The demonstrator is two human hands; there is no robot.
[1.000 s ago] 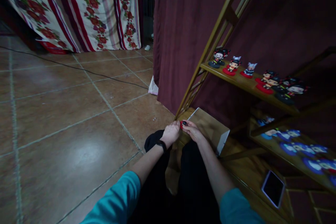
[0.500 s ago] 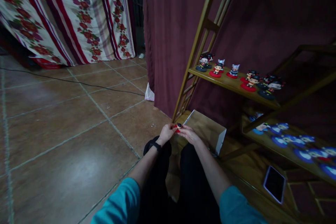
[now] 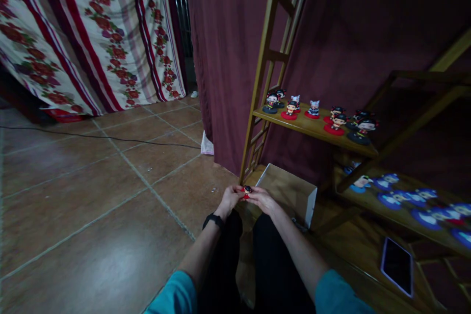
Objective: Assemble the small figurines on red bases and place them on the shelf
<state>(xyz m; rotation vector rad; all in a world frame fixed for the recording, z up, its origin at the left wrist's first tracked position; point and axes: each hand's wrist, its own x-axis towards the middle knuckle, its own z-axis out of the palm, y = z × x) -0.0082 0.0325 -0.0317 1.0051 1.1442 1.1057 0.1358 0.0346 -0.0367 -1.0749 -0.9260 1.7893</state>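
Note:
Between my two hands, above my knees, is a small figurine [image 3: 248, 190] with dark hair and a red base. My left hand [image 3: 231, 199] pinches it from the left side, and a dark band circles that wrist. From the right, the fingers of my right hand [image 3: 263, 199] close on the same figurine. Just beyond my right hand stands an open cardboard box [image 3: 289, 189]; its inside shows only in part. Similar figurines on red and black bases, such as one on a red base [image 3: 289, 111], stand on the wooden shelf [image 3: 312, 127] ahead to the right.
On a lower shelf at the right sit several figurines with blue bases [image 3: 392, 200]. A tablet or phone [image 3: 397, 266] lies on the wood at lower right. A black cable [image 3: 147, 143] crosses the tiled floor. Behind hang a maroon curtain [image 3: 228, 59] and a floral curtain [image 3: 121, 29].
The camera view has shifted, so the shelf appears further left and lower. Both hands stay on the figurine, which looks nearly unchanged in their hold.

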